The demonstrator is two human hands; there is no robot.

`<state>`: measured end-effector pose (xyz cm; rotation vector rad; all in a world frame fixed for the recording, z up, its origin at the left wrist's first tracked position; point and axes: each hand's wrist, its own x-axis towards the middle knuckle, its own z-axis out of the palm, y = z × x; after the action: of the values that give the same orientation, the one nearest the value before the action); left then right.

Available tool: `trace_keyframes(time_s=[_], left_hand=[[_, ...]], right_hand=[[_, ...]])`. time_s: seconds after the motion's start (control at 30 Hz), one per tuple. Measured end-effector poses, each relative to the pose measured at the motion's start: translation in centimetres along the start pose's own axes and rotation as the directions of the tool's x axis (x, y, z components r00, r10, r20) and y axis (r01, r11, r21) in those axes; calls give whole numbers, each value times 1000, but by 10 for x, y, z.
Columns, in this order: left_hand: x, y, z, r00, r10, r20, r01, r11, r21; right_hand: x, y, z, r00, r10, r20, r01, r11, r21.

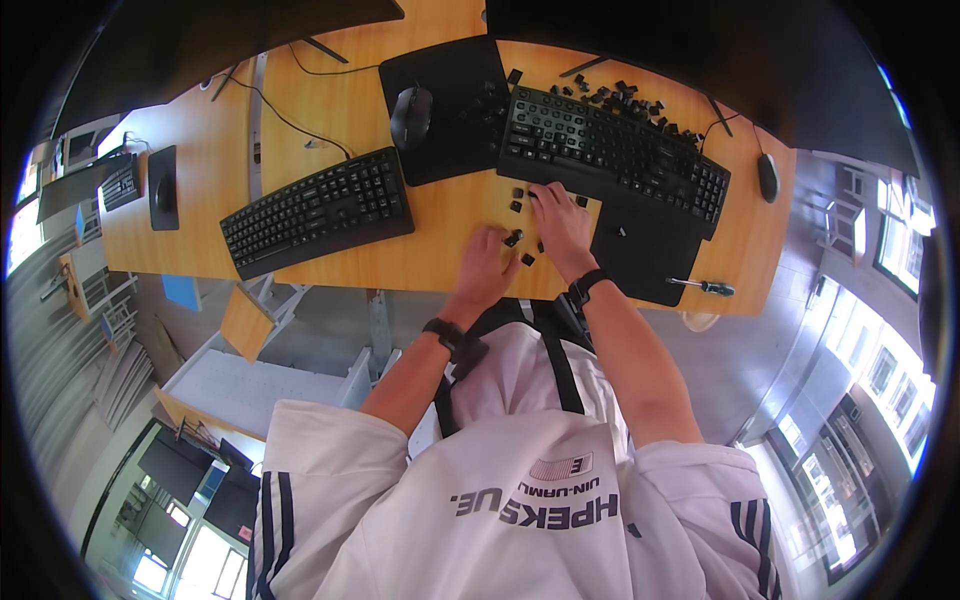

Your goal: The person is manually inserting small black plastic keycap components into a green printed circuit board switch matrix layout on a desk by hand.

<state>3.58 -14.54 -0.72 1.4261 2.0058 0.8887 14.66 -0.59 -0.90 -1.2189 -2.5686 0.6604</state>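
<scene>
My left hand rests on the wooden desk with thumb and index finger apart. A black keycap lies at its index fingertip, and a second keycap sits by the thumb. To the right, my right hand reaches forward with its fingers bent together, closed on a small dark keycap at the fingertips. More loose keycaps lie just left of those fingers. Beyond them stands a black keyboard, partly stripped of its caps, with a pile of keycaps behind it.
Left of my hands is another black keyboard. A black mouse rests on a mouse pad. At right, a screwdriver lies across a second dark pad. Monitors line the far side; another mouse sits far right.
</scene>
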Motion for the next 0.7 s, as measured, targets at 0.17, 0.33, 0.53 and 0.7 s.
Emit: trace_keyframes(time_s=[0.17, 0.33, 0.53, 0.7], left_hand=[[1, -2, -1, 1000, 19, -10, -20, 999, -28], [3, -1, -2, 1000, 28, -3, -28, 999, -38], [-2, -10, 3, 999, -33, 29, 34, 998, -47], [-2, -4, -7, 992, 31, 120, -28, 999, -23]], right_hand=[[-10, 6, -4, 999, 28, 24, -26, 995, -100], [-16, 21, -3, 993, 116, -27, -111, 985, 134], [-23, 10, -46, 672, 299, 678, -581, -355, 733], [-34, 13, -68, 723, 148, 674, -510, -544, 666]])
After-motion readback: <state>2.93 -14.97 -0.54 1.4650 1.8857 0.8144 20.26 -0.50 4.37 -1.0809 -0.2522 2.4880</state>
